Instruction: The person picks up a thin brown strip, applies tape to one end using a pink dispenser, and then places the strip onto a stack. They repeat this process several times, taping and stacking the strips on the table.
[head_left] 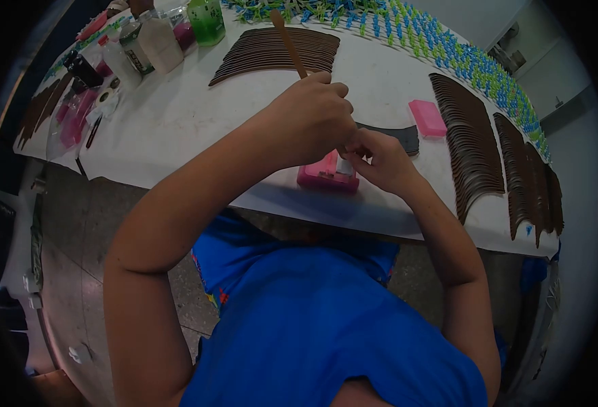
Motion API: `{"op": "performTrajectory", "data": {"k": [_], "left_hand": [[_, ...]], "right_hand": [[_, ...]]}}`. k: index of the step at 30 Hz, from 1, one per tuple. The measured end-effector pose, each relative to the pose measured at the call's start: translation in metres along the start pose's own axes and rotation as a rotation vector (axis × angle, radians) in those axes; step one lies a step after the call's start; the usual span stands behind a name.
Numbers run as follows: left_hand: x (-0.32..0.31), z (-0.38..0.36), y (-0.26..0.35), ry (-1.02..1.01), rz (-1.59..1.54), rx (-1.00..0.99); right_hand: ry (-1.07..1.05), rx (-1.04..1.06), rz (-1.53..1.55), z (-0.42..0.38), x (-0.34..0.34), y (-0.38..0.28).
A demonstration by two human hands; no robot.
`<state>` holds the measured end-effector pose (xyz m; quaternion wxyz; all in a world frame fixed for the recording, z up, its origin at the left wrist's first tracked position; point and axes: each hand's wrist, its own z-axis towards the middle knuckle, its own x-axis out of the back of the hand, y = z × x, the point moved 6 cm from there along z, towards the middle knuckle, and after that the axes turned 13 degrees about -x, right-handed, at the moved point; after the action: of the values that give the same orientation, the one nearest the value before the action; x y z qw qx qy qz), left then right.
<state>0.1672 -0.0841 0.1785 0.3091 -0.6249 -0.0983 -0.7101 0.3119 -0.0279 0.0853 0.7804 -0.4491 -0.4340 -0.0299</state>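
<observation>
My left hand (319,115) is closed around a brown wooden stick (289,44), which points up and away from me. Just to its right, my right hand (384,159) has its fingers pinched together, and what they hold is too small to make out. Both hands are close together over an open pink container (327,180) at the table's near edge, with something whitish in it. A dark curved strip (404,139) lies behind my right hand, partly hidden by it.
Brown curved strips lie in rows at the back (278,51) and right (469,139). A pink block (428,118) sits beside the right rows. Green and blue clips (441,51) line the far edge. Bottles (160,44) and a green container (206,24) stand back left on the white table (170,129).
</observation>
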Motion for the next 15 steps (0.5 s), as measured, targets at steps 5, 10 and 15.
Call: {"op": "performTrajectory", "data": {"k": [5,10,15], "left_hand": [[-0.027,-0.023,-0.003,0.104,-0.076,0.021],[-0.058,-0.038,0.006,0.223,-0.133,0.051],[-0.072,-0.040,0.014,0.336,-0.190,0.067]], "right_hand": [[0.004,0.013,-0.030,-0.006,0.008,-0.001],[-0.060,0.095,-0.165,-0.015,0.015,0.000],[-0.065,0.123,-0.208,-0.021,0.024,0.003]]}}
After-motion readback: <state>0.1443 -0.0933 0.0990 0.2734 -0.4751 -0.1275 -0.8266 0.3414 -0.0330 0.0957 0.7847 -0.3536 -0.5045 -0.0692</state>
